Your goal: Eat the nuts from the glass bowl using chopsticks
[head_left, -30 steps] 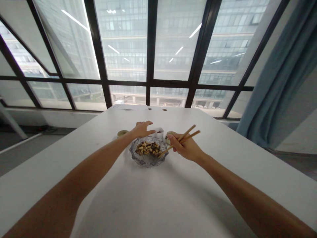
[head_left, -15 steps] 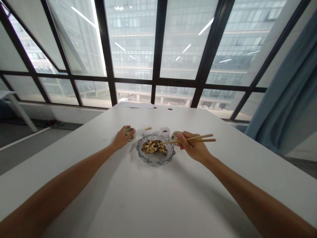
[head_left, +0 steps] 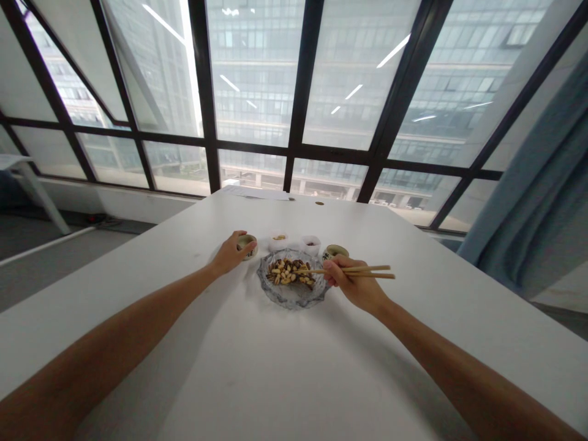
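Observation:
My left hand (head_left: 233,252) is closed round the side of a small ceramic cup (head_left: 249,247) with dark characters on it, standing on the table. In my right hand (head_left: 356,282) is a pair of wooden chopsticks (head_left: 367,270), their tips among the pale and dark nuts or seeds (head_left: 290,271) heaped in a scalloped glass bowl (head_left: 294,301). Whether the tips pinch a piece is too small to tell. Just behind my right hand stands a second ceramic cup (head_left: 336,250), partly covered by the fingers.
Behind the glass bowl sit two small white containers: one container (head_left: 278,242) with pale pieces, the other container (head_left: 310,245) with dark ones. A paper sheet (head_left: 257,193) and a small brown disc (head_left: 320,203) lie at the white table's (head_left: 257,367) far end.
The view has shifted slightly. My right hand has come lower, nearer the bowl, and the chopstick tips have moved left into the heap. My left hand stays on its cup.

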A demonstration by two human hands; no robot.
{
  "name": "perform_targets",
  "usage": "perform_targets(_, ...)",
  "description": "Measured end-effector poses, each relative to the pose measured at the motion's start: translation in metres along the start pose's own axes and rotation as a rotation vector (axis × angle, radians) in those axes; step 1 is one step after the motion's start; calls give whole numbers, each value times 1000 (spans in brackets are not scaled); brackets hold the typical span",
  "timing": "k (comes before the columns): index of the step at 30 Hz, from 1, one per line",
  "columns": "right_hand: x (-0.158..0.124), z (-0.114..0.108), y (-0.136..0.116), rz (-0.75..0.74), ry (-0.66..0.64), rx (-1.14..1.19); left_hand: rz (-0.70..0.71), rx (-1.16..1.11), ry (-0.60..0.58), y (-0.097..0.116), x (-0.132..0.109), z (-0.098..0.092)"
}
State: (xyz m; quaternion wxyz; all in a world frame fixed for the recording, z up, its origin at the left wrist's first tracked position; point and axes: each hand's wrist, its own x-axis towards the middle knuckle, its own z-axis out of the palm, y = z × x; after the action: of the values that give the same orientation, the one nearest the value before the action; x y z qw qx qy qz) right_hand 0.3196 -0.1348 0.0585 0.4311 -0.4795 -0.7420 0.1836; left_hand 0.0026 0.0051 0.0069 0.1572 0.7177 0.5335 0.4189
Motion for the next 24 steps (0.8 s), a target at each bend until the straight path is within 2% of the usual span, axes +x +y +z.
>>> perform_targets(3,1,-1,0,43,-5,101,-14,2,-15,3,-1,-1)
perform_targets(6,1,-2,0,70,75,159,-13,-6,-20,5,-2,-2)
perform_targets(8,1,-2,1,62,94,107,-11,-10,-17,5,-2,-1)
perform_targets(13,-2,-1,2,-26,38,-68,-5,-21,-15,3,-1,0)
perform_targets(24,-2,0,-8,-80,14,-181,7,-16,-10,-2,0,2)
